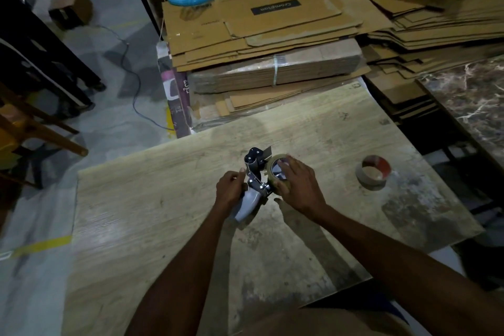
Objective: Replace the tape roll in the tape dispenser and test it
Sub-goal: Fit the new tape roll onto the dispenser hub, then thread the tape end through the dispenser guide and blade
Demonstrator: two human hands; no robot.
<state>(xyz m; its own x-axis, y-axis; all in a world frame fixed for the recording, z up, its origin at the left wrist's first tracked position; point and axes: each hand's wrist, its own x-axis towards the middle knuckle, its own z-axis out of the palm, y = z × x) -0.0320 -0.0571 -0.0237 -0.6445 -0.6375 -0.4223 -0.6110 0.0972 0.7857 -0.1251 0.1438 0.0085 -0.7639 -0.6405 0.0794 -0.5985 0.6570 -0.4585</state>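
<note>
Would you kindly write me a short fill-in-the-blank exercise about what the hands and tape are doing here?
1. The left hand holds the tape dispenser by its ____.
2. The right hand rests on the tape roll mounted on the ____.
3. The empty tape core lies on the table, to the ____ of both hands.

Missing words: handle; dispenser; right

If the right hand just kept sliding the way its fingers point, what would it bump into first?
The right hand points up and to the left, resting on the tape roll. Going on, it would probably meet the tape dispenser head just beyond the roll, though depth is hard to judge here.
</note>
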